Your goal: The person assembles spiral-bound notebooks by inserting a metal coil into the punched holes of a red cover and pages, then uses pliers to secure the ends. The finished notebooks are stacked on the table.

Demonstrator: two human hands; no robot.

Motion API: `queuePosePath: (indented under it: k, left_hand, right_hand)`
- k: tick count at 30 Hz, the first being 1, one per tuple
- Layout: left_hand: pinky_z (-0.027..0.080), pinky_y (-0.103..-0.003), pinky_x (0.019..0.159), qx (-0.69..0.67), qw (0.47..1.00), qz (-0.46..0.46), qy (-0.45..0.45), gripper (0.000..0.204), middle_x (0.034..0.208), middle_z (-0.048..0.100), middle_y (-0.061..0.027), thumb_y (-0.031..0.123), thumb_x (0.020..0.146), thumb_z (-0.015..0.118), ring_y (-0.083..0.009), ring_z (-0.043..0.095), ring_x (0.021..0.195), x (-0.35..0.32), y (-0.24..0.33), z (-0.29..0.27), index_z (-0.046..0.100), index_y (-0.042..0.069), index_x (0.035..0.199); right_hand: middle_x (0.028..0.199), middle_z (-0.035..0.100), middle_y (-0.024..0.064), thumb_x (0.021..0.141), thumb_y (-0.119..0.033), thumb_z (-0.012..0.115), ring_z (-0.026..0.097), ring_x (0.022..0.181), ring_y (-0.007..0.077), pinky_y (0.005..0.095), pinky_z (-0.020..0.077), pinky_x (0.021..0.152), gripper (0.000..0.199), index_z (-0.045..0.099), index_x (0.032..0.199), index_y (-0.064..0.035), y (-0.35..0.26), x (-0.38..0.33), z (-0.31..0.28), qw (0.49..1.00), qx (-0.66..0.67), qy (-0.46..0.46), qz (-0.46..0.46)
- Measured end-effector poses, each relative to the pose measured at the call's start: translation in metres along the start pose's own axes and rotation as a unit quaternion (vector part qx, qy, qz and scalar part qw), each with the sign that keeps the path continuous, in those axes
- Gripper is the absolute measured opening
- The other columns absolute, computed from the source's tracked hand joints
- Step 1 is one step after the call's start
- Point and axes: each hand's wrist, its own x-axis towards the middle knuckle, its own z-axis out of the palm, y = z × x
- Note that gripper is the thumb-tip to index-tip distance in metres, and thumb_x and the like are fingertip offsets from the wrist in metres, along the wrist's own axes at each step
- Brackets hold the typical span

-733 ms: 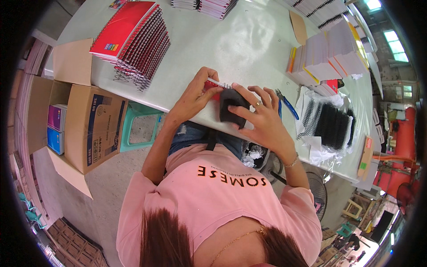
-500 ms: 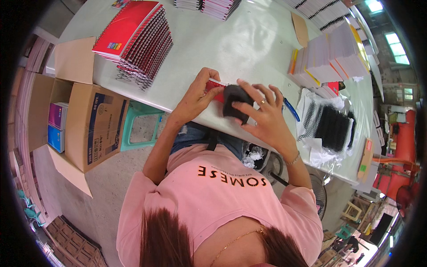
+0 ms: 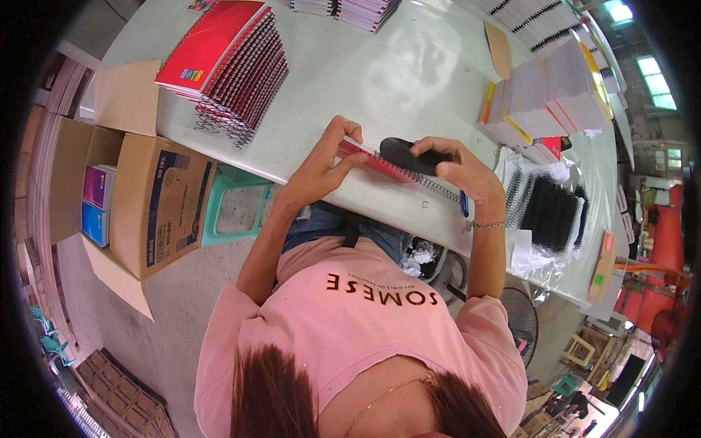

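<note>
My left hand (image 3: 326, 159) pinches the end of a red notebook (image 3: 387, 169), held on its edge above the front of the table. A thin dark spiral wire (image 3: 442, 191) runs along the notebook's spine and sticks out past its right end. In my right hand (image 3: 467, 169) is a smooth, black, rounded pad (image 3: 398, 153), gripped between thumb and fingers and lying along the spine by the wire. Whether the pad touches the wire I cannot tell. A blue-handled tool (image 3: 464, 204) lies just below my right wrist, partly hidden.
Red spiral notebooks (image 3: 237, 73) are stacked at the left. Black spiral wires (image 3: 551, 212) lie on plastic wrap at the right, before stacks of unbound pages (image 3: 544, 95). An open cardboard box (image 3: 171, 208) and a green stool (image 3: 226, 208) stand left of the table (image 3: 328, 80).
The black pad was blurred, close to my left hand, with my right fingers spread. Now my right hand has shifted right, its fingers curled, and the protruding wire shows.
</note>
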Motion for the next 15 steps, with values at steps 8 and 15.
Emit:
queuePosePath:
  k: [8,15]
  left_hand:
    - [0.035,-0.027,0.097,-0.054,0.998,-0.015,-0.035,0.029,0.104,0.043,-0.004,0.006,0.091,0.065,-0.0144,0.044,0.104,0.0,0.002,0.002,0.043,0.005,0.111]
    - [0.035,-0.029,0.1,0.005,1.0,-0.014,-0.024,0.033,0.108,0.044,-0.0053,0.007,0.092,0.067,-0.0157,0.045,0.106,0.0,0.001,0.001,0.042,0.006,0.113]
  right_hand:
    - [0.099,0.069,0.0051,0.079,-0.026,0.082,0.06,0.088,0.0117,0.0258,0.047,0.08,0.037,0.071,0.107,-0.0037,-0.007,0.002,0.019,0.986,-0.147,0.073,-0.042]
    - [0.095,0.066,0.0021,0.081,-0.033,0.08,0.055,0.083,0.0101,0.0252,0.0445,0.078,0.039,0.072,0.106,-0.0045,0.008,0.013,0.016,0.982,-0.14,0.128,0.014]
